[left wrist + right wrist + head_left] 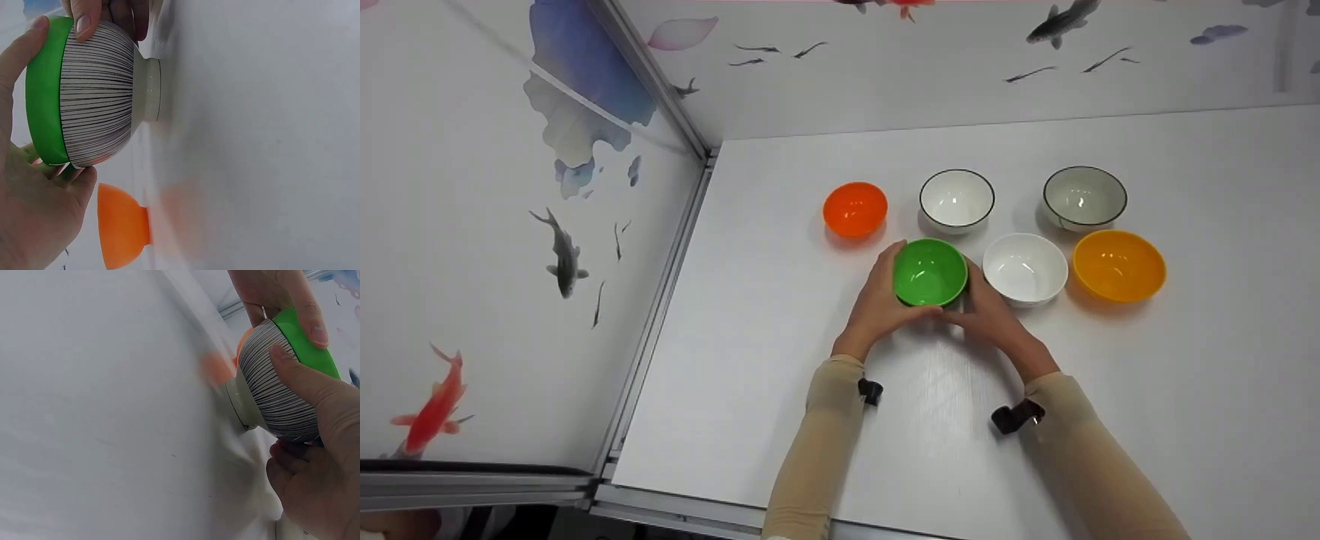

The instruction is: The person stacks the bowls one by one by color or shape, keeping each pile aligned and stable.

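Note:
A green bowl [930, 271] sits nested inside a white bowl with thin black stripes [98, 95], whose foot stands on the white table [780, 375]. My left hand [885, 296] grips the pair from the left, thumb on the green rim [42, 90]. From the right, my right hand [986, 307] holds it, with the thumb lying across the striped wall [275, 394] up to the green bowl [306, 346]. In the head view the striped bowl is hidden under the green one.
Other bowls stand close by: a small orange one [854, 209] at the left, a black-rimmed white one [957, 198] behind, a plain white one [1024, 268] touching distance to the right, then a yellow-orange [1119, 265] and a grey one [1084, 197]. A metal-framed wall panel [675, 247] bounds the left.

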Available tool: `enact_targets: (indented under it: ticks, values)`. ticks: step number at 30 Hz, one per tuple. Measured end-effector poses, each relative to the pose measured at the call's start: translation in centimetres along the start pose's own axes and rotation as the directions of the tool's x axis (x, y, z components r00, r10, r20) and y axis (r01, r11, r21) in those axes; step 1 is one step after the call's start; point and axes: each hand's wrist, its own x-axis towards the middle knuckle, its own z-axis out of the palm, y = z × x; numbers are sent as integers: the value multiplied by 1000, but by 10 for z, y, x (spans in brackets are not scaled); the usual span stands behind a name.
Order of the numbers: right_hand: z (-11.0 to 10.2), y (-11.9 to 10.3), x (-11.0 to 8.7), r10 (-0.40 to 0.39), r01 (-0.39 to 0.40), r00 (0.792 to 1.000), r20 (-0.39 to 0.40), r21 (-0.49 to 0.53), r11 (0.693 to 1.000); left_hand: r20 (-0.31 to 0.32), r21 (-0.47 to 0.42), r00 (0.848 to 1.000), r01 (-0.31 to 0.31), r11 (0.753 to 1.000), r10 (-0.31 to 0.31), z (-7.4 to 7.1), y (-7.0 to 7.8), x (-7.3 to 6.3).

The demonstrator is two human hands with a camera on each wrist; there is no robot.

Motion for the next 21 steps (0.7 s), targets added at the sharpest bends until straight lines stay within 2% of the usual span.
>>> enact_targets:
  ticks: [7,21]
  values:
    - [1,0,0,-12,12,1000,-8,8,1000,5,3,1000,16,1000,-16,1,-2,1]
    - [1,-1,-1,14,-14,1000,3,22,1000,7,5,1000,19,1000,-19,4,-5,1]
